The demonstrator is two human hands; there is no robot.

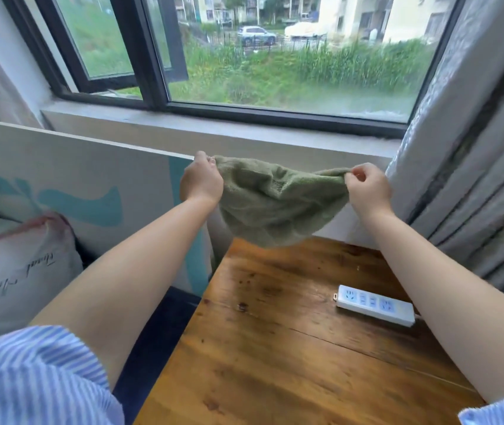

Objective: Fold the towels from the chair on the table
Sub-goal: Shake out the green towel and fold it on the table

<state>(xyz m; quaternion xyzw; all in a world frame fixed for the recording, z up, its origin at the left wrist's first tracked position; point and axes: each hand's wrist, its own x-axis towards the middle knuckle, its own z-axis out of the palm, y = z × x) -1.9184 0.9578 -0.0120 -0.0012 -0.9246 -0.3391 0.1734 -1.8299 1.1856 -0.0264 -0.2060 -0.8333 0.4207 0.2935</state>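
A green towel (pixel 275 204) hangs in the air above the far edge of the wooden table (pixel 275 348), sagging in the middle. My left hand (pixel 202 182) grips its left corner and my right hand (pixel 367 188) pinches its right corner. Both arms are stretched forward at about the same height. The towel's lowest part hangs just above the tabletop. The chair is not in view.
A white power strip (pixel 376 305) lies on the right side of the table. A grey curtain (pixel 474 179) hangs at the right. A window sill (pixel 213 127) runs behind the table. A painted panel (pixel 91 185) and a cushion (pixel 14 277) stand at the left.
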